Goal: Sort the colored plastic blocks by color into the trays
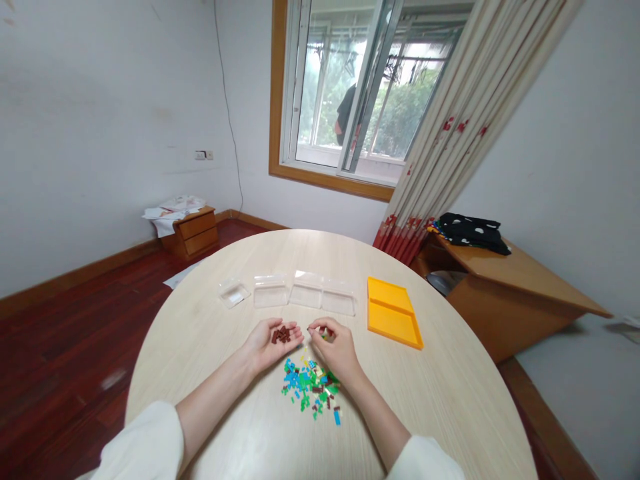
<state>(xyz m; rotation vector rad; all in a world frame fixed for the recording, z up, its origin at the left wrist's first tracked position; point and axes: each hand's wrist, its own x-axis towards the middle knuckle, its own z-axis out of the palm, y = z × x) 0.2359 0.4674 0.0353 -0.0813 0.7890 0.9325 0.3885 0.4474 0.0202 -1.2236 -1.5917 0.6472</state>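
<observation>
My left hand point(264, 339) is turned palm up and carries a small heap of dark brown toy bricks point(281, 335). Close to its fingertips, my right hand point(334, 341) pinches a tiny dark brown brick point(309, 329) between thumb and finger. Below both hands, a loose pile of small toy bricks point(306, 380) in blue, green, yellow and brown lies spread on the round table point(240, 427). Part of the pile is hidden behind my right hand. One longer blue brick point(337, 417) rests at the pile's near right edge.
Beyond my hands stand a small clear plastic box point(233, 292), another clear box point(271, 291) and a two-part clear box point(323, 295). An open yellow case point(395, 312) lies at the right. Outside the window, a person point(345, 113) is partly visible. A wooden desk point(525, 273) stands beyond the table.
</observation>
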